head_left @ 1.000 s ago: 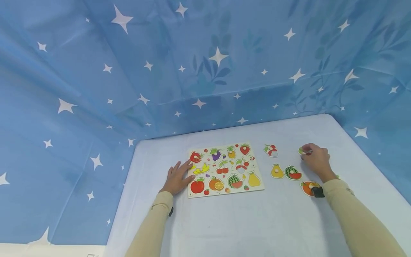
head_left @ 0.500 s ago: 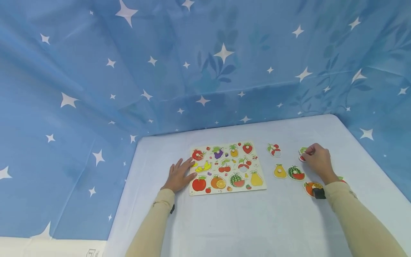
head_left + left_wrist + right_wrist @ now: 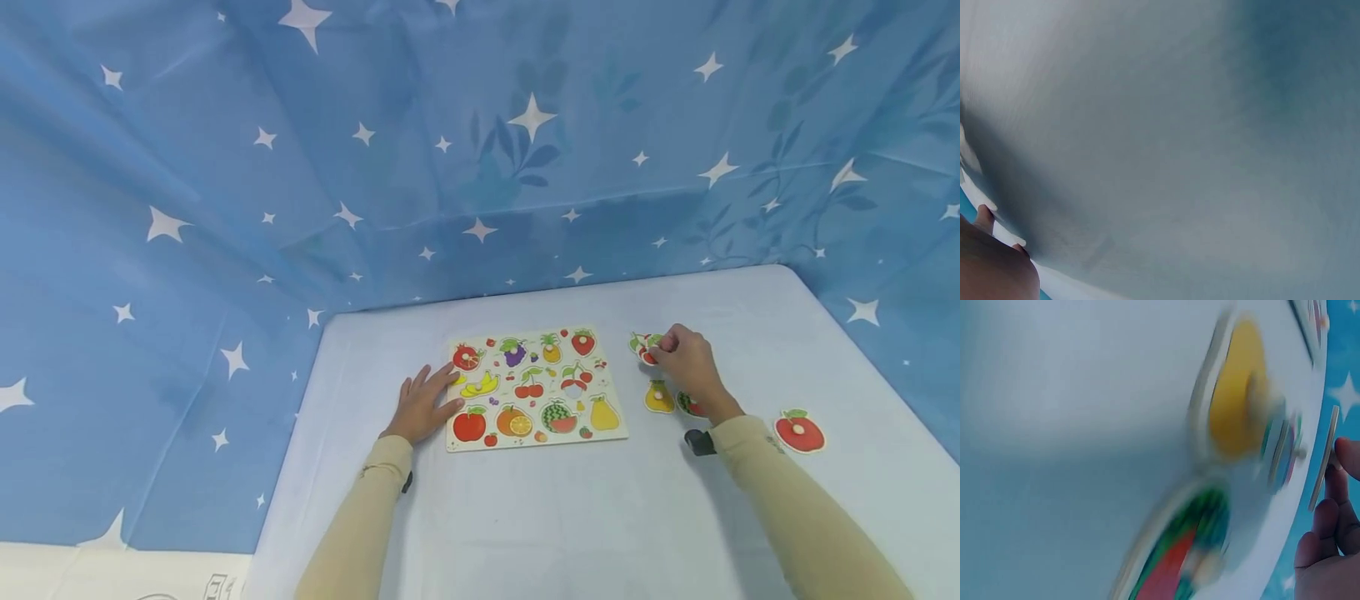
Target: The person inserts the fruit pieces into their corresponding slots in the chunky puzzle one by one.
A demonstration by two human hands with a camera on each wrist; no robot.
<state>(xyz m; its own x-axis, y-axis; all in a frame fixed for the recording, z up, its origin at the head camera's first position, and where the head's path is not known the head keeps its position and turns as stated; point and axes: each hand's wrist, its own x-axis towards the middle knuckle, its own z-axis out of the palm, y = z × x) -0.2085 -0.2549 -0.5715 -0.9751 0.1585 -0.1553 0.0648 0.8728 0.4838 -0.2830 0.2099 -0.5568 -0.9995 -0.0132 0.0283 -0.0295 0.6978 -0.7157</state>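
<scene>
My left hand (image 3: 422, 408) rests with its fingers on the left edge of the wooden fruit puzzle board (image 3: 504, 444). In the left wrist view only part of this hand (image 3: 994, 262) shows at the lower corner. My right hand (image 3: 692, 367) pinches a cherry puzzle piece (image 3: 649, 354), which overlaps a red-and-white fruit piece (image 3: 635, 342) in the head view. From the right wrist, the held piece (image 3: 1324, 459) is seen edge-on, raised over the table, with thumb and fingertips at its knob. Below the hand lie a pear piece (image 3: 659, 398) and a partly covered watermelon piece (image 3: 690, 406).
An apple piece (image 3: 800, 432) lies to the right of my right forearm. The white-covered table (image 3: 540, 517) ends at the back against a blue star-patterned cloth (image 3: 420, 167). My right sleeve (image 3: 787, 492) covers the spot where an orange piece lay.
My right hand has lifted the cherry piece and carried it left, from the right side of the table to over the red-and-white piece. My left hand stays on the board. The view has shifted slightly.
</scene>
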